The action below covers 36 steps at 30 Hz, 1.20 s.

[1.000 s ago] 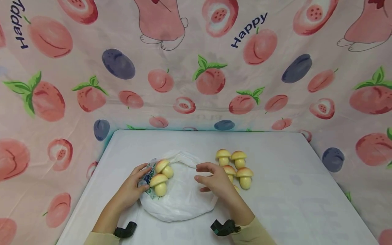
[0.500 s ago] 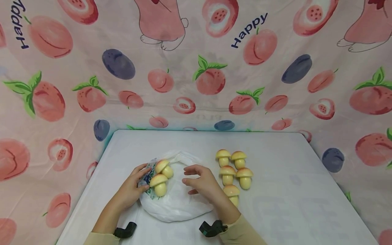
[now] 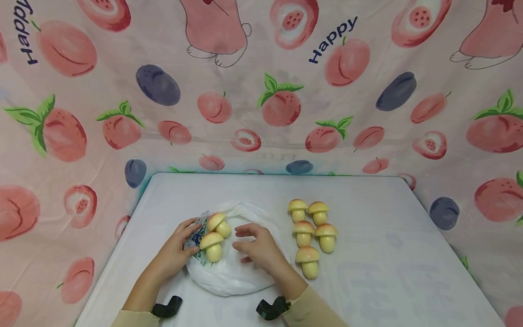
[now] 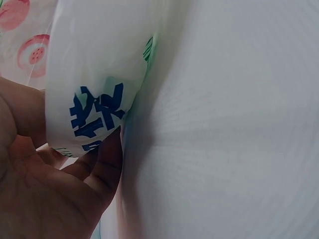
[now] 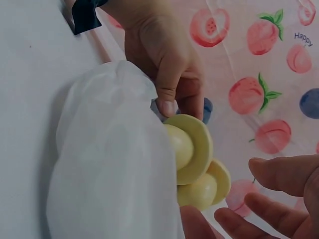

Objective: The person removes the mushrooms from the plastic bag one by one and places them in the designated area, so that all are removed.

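A white plastic bag (image 3: pixel 229 279) with blue and green print lies rumpled on the table. Two yellow toy mushrooms (image 3: pixel 211 247) with tan-brown caps rest on its left part, one behind the other. My left hand (image 3: pixel 173 252) holds the bag's left side, thumb on top; in the left wrist view the fingers (image 4: pixel 107 162) reach beneath the printed plastic (image 4: pixel 99 50). Over the middle of the bag is my right hand (image 3: pixel 261 247), fingers spread and nothing in them, just right of the mushrooms. The right wrist view shows its fingertips close to the mushroom caps (image 5: pixel 202 149).
Several more toy mushrooms (image 3: pixel 308 261) stand in a loose group on the white table (image 3: pixel 388 236), right of the bag. A fruit-patterned cloth (image 3: pixel 253 91) hangs behind and along both sides. Black wrist mounts (image 3: pixel 167 306) sit at both cuffs.
My right hand has moved left from beside the mushroom group to over the bag, nearer the two mushrooms, uncovering the group's nearest mushroom. The left hand and bag stay put.
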### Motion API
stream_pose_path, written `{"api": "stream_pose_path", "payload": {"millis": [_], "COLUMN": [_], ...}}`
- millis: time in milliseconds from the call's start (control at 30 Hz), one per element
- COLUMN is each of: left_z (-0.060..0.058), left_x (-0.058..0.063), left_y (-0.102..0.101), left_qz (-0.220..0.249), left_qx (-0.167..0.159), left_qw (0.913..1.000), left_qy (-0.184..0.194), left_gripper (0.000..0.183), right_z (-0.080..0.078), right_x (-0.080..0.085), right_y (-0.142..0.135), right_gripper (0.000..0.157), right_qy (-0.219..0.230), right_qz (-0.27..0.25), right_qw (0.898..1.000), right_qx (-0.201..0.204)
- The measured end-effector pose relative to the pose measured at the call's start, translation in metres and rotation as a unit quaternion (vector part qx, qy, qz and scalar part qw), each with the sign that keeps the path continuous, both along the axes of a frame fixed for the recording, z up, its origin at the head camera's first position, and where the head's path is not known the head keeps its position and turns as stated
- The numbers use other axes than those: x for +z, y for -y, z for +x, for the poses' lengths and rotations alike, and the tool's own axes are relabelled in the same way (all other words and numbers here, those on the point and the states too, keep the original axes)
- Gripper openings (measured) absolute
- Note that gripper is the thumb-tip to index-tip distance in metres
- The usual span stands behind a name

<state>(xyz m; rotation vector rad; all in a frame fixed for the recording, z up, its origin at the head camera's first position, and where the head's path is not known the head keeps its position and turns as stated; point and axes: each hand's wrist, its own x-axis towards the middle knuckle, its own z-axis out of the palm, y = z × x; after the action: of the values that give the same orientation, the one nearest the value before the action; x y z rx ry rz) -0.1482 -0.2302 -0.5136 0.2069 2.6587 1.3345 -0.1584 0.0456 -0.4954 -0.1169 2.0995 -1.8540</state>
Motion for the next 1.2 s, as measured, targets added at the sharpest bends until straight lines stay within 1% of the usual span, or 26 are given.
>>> {"api": "stream_pose_path", "payload": {"millis": [233, 667, 900, 1200], "left_z": [-0.001, 0.0, 0.0, 0.0], "left_x": [-0.001, 0.001, 0.002, 0.002], "left_y": [0.001, 0.0, 0.0, 0.001], "left_qz": [0.001, -0.001, 0.002, 0.005], "left_qx": [0.004, 0.006, 0.002, -0.002], "left_qw": [1.0, 0.9999, 1.0, 1.0], "left_qy": [0.004, 0.008, 0.004, -0.001], "left_gripper": [0.067, 0.067, 0.067, 0.067], "right_z": [-0.003, -0.008, -0.009, -0.009], "right_x": [-0.005, -0.008, -0.005, -0.009], "right_y": [0.01, 0.024, 0.028, 0.039], "right_gripper": [0.043, 0.037, 0.038, 0.04], "right_qy": [-0.014, -0.007, -0.002, -0.003], "right_qz": [0.002, 0.017, 0.028, 0.042], "right_qw": [1.0, 1.0, 0.999, 0.999], "right_qx": [-0.001, 0.016, 0.03, 0.033]}}
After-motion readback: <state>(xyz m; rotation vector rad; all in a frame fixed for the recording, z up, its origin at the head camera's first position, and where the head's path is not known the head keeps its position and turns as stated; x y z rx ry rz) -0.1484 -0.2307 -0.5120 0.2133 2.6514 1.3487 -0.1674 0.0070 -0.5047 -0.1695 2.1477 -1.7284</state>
